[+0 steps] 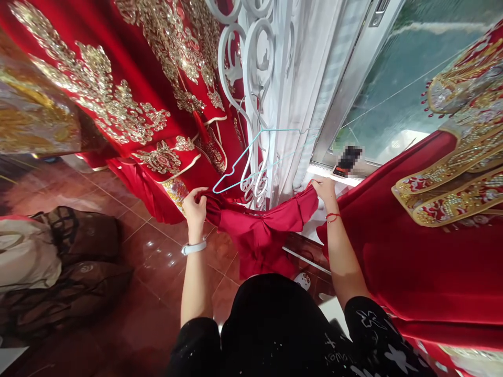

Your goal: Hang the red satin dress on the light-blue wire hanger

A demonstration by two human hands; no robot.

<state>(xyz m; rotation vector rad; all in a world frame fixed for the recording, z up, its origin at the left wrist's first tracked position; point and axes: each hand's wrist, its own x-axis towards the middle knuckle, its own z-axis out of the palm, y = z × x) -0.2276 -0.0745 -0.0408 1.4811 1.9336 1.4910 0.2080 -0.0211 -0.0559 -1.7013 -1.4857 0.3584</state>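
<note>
A plain red cloth stretches between my two hands and sags in folds at its middle. My left hand, with a white band on the wrist, is closed on the cloth's left end. My right hand, with a red string on the wrist, is closed on the right end near the window sill. A light blue wire hanger hangs on the white scrolled metal grille just above the cloth.
Red garments with gold embroidery hang at the left, and another red embroidered garment fills the right. A window frame rises beyond. Brown bags lie on the red tiled floor.
</note>
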